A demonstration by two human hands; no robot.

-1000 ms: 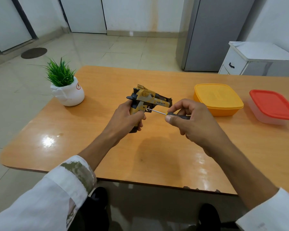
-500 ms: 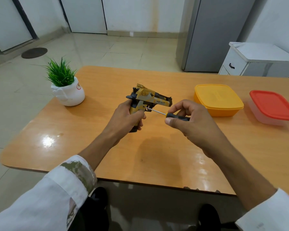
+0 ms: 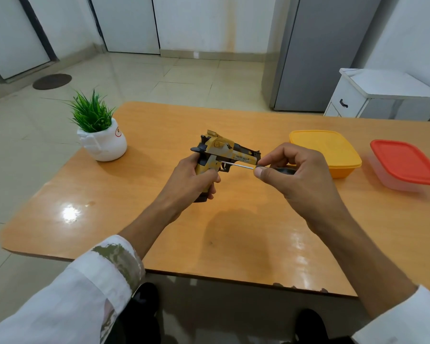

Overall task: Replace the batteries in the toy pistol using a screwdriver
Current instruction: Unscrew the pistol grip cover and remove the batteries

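Observation:
A yellow and black toy pistol (image 3: pixel 223 152) is held upright above the middle of the wooden table (image 3: pixel 233 234). My left hand (image 3: pixel 193 180) grips its handle from the left, covering most of the grip. My right hand (image 3: pixel 298 177) pinches the black handle of a small screwdriver (image 3: pixel 273 169) between thumb and fingers. The thin metal shaft points left, and its tip meets the pistol's side just above my left thumb. The screw itself is too small to see.
A small green plant in a white pot (image 3: pixel 102 140) stands at the table's left. A yellow lidded box (image 3: pixel 325 151) and a red-lidded clear box (image 3: pixel 407 165) sit at the right. A white cabinet (image 3: pixel 382 95) and a grey fridge (image 3: pixel 320 53) stand beyond the table.
My right hand's fingers have shifted a little on the screwdriver handle while the tip stays against the pistol. The left hand and pistol have hardly moved.

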